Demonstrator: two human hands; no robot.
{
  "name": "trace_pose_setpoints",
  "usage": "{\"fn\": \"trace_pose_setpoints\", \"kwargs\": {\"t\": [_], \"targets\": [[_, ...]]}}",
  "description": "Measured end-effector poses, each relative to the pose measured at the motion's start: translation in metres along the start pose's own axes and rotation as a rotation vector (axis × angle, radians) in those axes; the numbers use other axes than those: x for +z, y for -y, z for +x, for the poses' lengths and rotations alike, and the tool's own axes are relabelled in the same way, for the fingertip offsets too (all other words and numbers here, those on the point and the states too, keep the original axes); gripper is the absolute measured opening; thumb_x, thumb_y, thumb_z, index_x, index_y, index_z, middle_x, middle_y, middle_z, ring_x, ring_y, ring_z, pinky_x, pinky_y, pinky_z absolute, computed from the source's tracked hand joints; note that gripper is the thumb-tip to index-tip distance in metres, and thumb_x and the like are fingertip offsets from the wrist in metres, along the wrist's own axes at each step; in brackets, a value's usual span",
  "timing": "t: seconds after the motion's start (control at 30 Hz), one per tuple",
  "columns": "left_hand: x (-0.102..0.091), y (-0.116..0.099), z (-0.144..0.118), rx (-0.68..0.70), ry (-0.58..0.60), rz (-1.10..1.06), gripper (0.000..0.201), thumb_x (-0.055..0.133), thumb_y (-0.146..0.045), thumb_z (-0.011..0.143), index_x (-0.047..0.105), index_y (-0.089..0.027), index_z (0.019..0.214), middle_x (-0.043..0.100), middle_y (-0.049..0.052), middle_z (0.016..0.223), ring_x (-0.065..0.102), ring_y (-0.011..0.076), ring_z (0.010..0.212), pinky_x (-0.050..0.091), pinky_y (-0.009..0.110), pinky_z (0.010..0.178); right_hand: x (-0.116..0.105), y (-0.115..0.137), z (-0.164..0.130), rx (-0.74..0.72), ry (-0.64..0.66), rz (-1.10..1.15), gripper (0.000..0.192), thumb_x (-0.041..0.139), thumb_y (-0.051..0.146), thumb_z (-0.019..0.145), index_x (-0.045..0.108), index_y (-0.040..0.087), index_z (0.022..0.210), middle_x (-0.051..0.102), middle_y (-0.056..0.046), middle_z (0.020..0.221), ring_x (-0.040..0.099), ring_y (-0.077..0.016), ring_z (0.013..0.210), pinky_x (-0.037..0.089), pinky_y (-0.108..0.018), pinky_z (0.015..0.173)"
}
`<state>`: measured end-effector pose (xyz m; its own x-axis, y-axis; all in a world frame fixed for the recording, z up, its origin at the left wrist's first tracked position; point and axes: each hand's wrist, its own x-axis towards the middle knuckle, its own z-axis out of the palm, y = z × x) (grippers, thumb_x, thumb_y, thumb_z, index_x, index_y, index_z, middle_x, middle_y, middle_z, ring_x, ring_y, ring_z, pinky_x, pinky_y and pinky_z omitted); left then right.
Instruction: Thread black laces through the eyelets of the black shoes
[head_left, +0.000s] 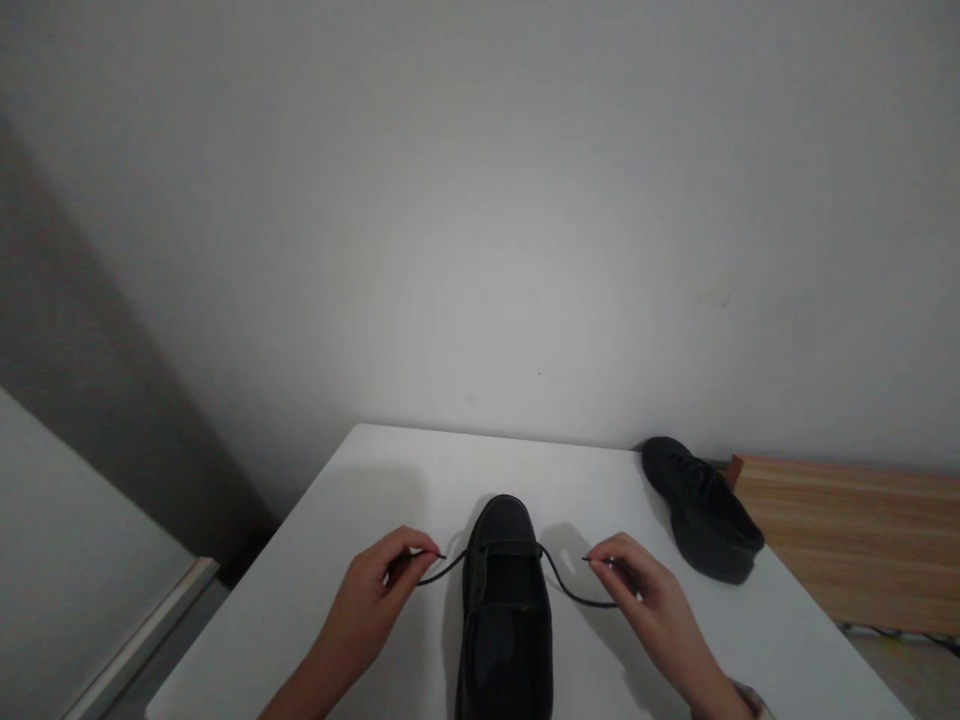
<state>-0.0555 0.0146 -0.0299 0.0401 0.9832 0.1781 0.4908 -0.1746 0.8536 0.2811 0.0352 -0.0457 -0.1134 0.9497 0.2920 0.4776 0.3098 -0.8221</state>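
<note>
1. Black lace-up shoe (504,610) sits dead centre on the white bench (375,480) from where I'm watching, toe pointing at the wall.
2. Left hand (373,600) is pinching one end of the thin black shoelace (442,570), pulled out to the left of the shoe.
3. Right hand (651,606) has the other lace end nipped between its fingertips, out to the right, with slack looping on the bench.
4. Second black shoe (701,510) lies at the bench's far right edge, well apart, just beside a wooden surface (862,540).
</note>
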Motion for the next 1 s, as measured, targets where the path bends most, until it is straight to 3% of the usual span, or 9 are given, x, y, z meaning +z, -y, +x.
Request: {"fn": "trace_pose_setpoints", "kwargs": {"t": [0.17,0.3,0.5,0.67,0.87,1.0], "targets": [[0.038,0.006,0.002,-0.076,-0.006,-0.175,0.027,0.061,-0.045,0.088,0.07,-0.019,0.086,0.067,0.003,0.079,0.059,0.0182,0.072,0.043,0.027,0.067,0.03,0.009,-0.002,-0.002,0.063,0.025,0.023,0.056,0.04,0.093,0.067,0.021,0.084,0.063,-0.003,0.078,0.056,-0.0177,0.067,0.043,-0.028,0.059],[0.051,0.011,0.002,-0.125,-0.004,-0.332,0.026,0.067,-0.043,0.082,0.07,-0.018,0.083,0.068,0.004,0.078,0.061,0.0193,0.076,0.046,0.027,0.069,0.039,0.013,-0.003,-0.007,0.072,0.032,0.022,0.055,0.038,0.094,0.067,0.021,0.084,0.061,-0.002,0.077,0.054,-0.0166,0.064,0.042,-0.028,0.058],[0.056,0.005,0.002,-0.16,-0.038,-0.435,0.025,0.071,-0.042,0.079,0.072,-0.017,0.082,0.071,0.005,0.079,0.065,0.0213,0.078,0.05,0.03,0.073,0.045,0.02,-0.002,-0.028,0.06,0.018,0.023,0.053,0.036,0.095,0.065,0.02,0.084,0.059,-0.001,0.075,0.054,-0.0163,0.063,0.042,-0.027,0.056],[0.056,0.006,0.003,-0.137,-0.035,-0.364,0.024,0.068,-0.041,0.08,0.072,-0.018,0.082,0.071,0.006,0.08,0.065,0.0217,0.078,0.05,0.03,0.071,0.049,0.023,-0.003,-0.077,0.056,-0.008,0.022,0.05,0.032,0.097,0.064,0.02,0.086,0.06,-0.002,0.078,0.056,-0.0169,0.064,0.044,-0.028,0.058],[0.05,0.006,0.001,-0.103,0.02,-0.228,0.023,0.063,-0.04,0.084,0.071,-0.018,0.084,0.069,0.005,0.078,0.062,0.0196,0.073,0.047,0.028,0.067,0.046,0.024,-0.001,-0.194,-0.017,-0.212,0.014,0.058,0.018,0.092,0.069,0.023,0.086,0.062,-0.005,0.092,0.059,-0.024,0.088,0.048,-0.039,0.079],[0.046,0.002,0.002,-0.063,0.005,-0.135,0.021,0.062,-0.037,0.085,0.071,-0.018,0.084,0.067,0.003,0.072,0.056,0.0166,0.064,0.042,0.025,0.06,0.045,0.022,-0.001,-0.228,-0.003,-0.282,0.016,0.058,0.014,0.092,0.07,0.024,0.089,0.061,-0.005,0.091,0.057,-0.0235,0.086,0.048,-0.039,0.076]]}}
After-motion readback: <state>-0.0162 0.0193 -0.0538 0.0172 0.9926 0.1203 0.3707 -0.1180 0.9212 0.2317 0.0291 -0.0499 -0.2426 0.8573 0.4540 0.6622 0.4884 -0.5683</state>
